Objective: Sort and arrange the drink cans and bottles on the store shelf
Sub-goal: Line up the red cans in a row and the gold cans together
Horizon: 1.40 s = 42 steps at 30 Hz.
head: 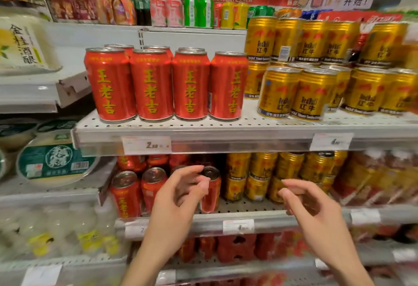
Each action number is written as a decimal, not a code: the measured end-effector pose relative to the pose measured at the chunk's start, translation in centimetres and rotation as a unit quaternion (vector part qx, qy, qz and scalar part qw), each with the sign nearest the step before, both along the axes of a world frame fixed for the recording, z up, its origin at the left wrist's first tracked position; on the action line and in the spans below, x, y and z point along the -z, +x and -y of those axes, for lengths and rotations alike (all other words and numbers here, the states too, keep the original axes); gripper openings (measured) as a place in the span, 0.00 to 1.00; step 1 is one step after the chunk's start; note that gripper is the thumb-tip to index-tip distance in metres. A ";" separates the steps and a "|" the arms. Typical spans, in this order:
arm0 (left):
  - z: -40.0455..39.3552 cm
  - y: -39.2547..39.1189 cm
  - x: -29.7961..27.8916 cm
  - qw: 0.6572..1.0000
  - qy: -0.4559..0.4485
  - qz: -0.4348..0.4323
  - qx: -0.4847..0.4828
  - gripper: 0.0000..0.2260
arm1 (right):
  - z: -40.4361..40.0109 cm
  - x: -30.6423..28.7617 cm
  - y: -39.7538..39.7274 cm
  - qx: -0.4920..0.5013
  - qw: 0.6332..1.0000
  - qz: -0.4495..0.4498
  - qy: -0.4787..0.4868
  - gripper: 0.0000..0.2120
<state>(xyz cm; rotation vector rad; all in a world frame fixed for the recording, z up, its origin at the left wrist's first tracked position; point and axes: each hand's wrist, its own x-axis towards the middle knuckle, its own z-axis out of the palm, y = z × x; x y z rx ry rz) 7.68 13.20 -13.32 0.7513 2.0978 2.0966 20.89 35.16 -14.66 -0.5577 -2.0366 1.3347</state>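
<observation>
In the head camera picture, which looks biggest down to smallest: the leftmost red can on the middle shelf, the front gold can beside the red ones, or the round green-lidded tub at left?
1. Round green-lidded tub, widest.
2. Leftmost red can.
3. Front gold can, shorter.

All sit at about the same distance, so the order seems fair.

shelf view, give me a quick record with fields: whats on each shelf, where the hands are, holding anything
upper shelf left: red cans, front row of four, labels facing out
upper shelf right: gold cans, stacked two high at the back
lower shelf: more red cans left, gold cans right
left hand: raised before the lower red cans, holding nothing
right hand: raised before the lower shelf edge, holding nothing
price tag: under the red cans
</observation>
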 end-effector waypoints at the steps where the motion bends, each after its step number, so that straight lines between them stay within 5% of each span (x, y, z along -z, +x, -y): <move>1: -0.9 0.6 0.1 1.000 -0.003 0.000 -0.003 0.14 | -1.0 0.0 0.5 -0.001 1.000 0.001 -0.002 0.05; 13: -15.6 9.4 -0.7 0.998 -0.016 -0.007 -0.055 0.12 | -15.2 -1.4 7.4 -0.063 0.998 0.003 -0.011 0.05; 21: -18.5 10.8 -2.5 0.996 0.002 -0.038 -0.085 0.09 | -19.1 -3.3 8.1 -0.091 0.995 -0.028 0.010 0.07; 28: -18.3 7.3 -7.4 0.977 0.010 -0.163 -0.137 0.09 | -19.5 -9.0 6.2 -0.103 0.983 -0.054 0.144 0.08; 34: -18.0 1.7 -11.3 0.918 -0.082 -0.341 -0.185 0.17 | -18.0 -15.2 0.9 -0.122 0.933 -0.101 0.322 0.10; 38: -18.3 -1.2 -12.1 0.916 -0.137 -0.341 -0.160 0.30 | -17.0 -17.8 -3.5 -0.144 0.896 -0.058 0.416 0.22; 42: -18.2 -1.8 -12.0 0.954 -0.104 -0.257 -0.113 0.32 | -16.8 -18.2 -5.7 -0.172 0.883 -0.015 0.436 0.28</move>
